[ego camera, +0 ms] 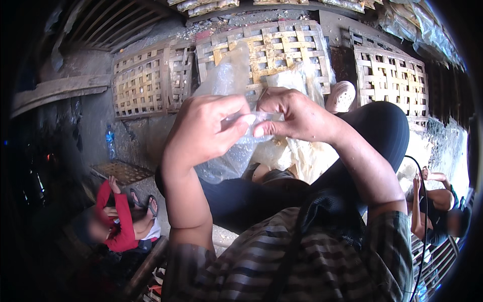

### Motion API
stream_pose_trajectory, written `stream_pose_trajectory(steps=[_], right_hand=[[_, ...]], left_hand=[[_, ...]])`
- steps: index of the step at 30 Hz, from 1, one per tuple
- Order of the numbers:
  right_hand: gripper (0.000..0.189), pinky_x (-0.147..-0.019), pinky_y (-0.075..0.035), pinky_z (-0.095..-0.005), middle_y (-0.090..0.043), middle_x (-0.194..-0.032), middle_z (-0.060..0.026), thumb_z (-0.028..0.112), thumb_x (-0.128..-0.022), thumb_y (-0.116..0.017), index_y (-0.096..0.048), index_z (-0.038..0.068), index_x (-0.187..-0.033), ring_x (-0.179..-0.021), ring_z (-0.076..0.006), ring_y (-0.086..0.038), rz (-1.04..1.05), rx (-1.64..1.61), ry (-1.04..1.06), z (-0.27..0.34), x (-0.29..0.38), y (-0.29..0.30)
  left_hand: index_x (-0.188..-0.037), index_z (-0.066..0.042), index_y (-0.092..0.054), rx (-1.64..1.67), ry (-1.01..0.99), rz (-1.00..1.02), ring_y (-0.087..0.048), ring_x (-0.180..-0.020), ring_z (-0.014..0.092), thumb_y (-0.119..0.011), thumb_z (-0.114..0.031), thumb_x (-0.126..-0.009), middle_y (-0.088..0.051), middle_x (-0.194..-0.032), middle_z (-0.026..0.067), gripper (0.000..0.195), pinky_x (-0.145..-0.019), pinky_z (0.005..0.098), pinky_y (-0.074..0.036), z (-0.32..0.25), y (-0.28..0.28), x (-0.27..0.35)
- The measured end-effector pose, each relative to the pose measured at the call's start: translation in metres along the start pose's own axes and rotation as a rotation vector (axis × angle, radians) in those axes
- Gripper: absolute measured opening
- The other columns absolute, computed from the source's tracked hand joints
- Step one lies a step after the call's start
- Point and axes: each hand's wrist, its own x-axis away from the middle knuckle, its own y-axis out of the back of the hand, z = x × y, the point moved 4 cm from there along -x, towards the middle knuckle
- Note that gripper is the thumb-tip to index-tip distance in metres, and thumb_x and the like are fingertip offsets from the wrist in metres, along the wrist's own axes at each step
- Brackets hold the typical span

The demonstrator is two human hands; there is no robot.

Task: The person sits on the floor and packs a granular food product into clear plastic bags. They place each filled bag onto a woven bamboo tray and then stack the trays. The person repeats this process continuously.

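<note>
My left hand (207,128) pinches a piece of clear plastic film (226,164) between thumb and fingers. Close beside it, my right hand (298,115) grips the same film with its thumb and bent fingers. The film hangs below my hands over my lap; whether it is a bag or a single sheet I cannot tell. Beyond my left hand a translucent plastic piece (232,71) sticks up, and its link to the held film is unclear. Crumpled pale plastic (309,154) lies beneath my right forearm.
Woven bamboo trays (264,49) lie ahead, with others at left (139,85) and right (392,75). A water bottle (110,141) stands by the left wall. Seated people are at left (124,222) and right (434,211). A black cable (423,188) runs down my right side.
</note>
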Motion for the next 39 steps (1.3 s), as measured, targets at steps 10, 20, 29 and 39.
stream_pose_trajectory(steps=[10,20,29,39], right_hand=[[0.016,-0.074,-0.045,-0.0343,-0.064,-0.077,-0.0066,0.017,-0.080,-0.073,-0.068,0.002,-0.081,-0.075,-0.0206,-0.057,-0.242,0.088,-0.175,-0.006,0.005,0.035],[0.022,-0.080,-0.045,-0.0381,-0.064,-0.082,-0.0108,0.002,-0.073,-0.067,-0.066,0.006,-0.094,-0.084,-0.0270,-0.060,-0.340,0.665,-0.080,0.016,0.044,0.040],[0.013,-0.081,-0.048,-0.0395,-0.066,-0.082,-0.0097,0.006,-0.075,-0.066,-0.067,0.005,-0.088,-0.086,-0.0293,-0.061,-0.349,0.651,0.053,0.017,0.064,0.038],[0.018,-0.078,-0.049,-0.0379,-0.065,-0.087,-0.0095,0.000,-0.073,-0.065,-0.067,0.005,-0.091,-0.087,-0.0285,-0.060,-0.308,0.564,0.203,0.037,0.046,0.026]], left_hand=[[-0.069,-0.007,-0.060,0.203,-0.188,0.106,-0.062,-0.083,0.021,-0.061,-0.020,-0.078,-0.062,-0.077,0.0039,0.016,-0.104,0.0497,-0.030,0.035,0.007,-0.052],[-0.070,-0.003,-0.055,0.164,-0.130,-0.129,-0.059,-0.076,0.013,-0.057,-0.007,-0.080,-0.058,-0.069,-0.0001,0.011,-0.099,0.0392,-0.037,0.032,0.046,0.010],[-0.111,-0.008,-0.057,-0.279,0.019,-0.270,-0.049,-0.118,0.025,-0.066,-0.008,-0.073,-0.057,-0.119,0.0117,0.039,-0.104,0.0382,-0.034,0.047,0.026,0.048],[-0.105,-0.002,-0.062,0.072,-0.158,-0.202,-0.065,-0.073,0.033,-0.068,-0.014,-0.082,-0.066,-0.083,0.0174,0.027,-0.079,0.0403,-0.051,0.020,-0.046,0.005]])
